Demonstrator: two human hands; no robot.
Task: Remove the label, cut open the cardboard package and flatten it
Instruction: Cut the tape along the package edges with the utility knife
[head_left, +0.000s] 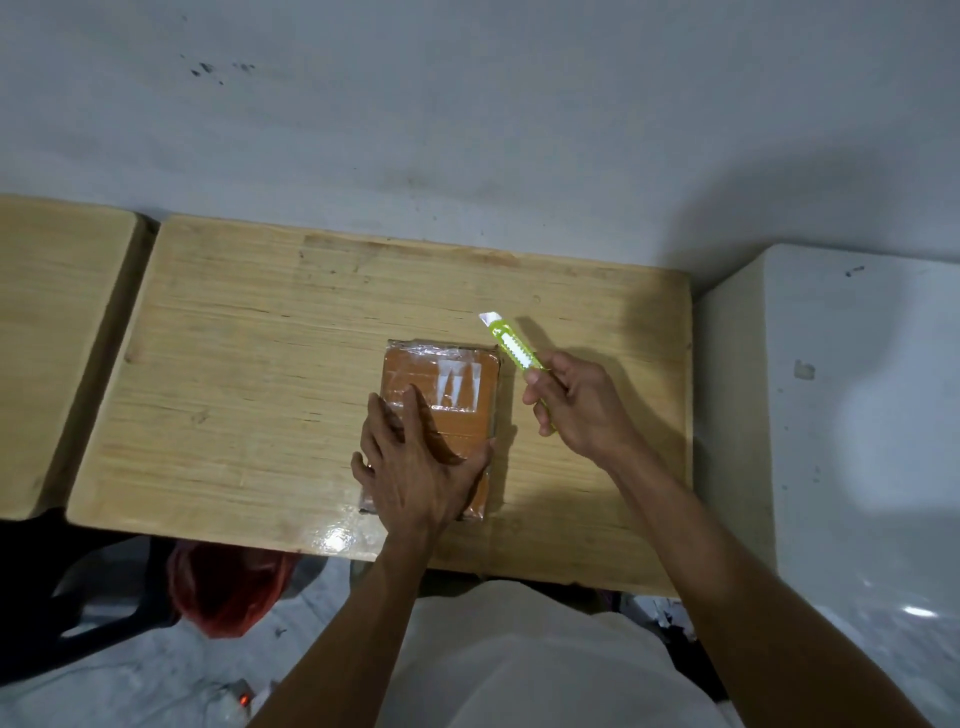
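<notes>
Pressing flat on the lower half of the cardboard package (441, 410), the left hand (415, 467) has its fingers spread apart, palm down, gripping nothing. The right hand (576, 405), just right of the package and clear of it, is closed around the green utility knife (514, 353), whose blade tip points to the upper left of the frame, above the package's upper right corner. The package lies flat on the wooden bench (260, 389), wrapped in shiny tape, its long axis running from the near edge toward the wall; white label remnants (457, 387) show on its upper part. Its lower end sits near the bench's front edge. Bare wood stretches wide to the left, less so to the right. A second bench (57, 338) stands at the left of the frame.
</notes>
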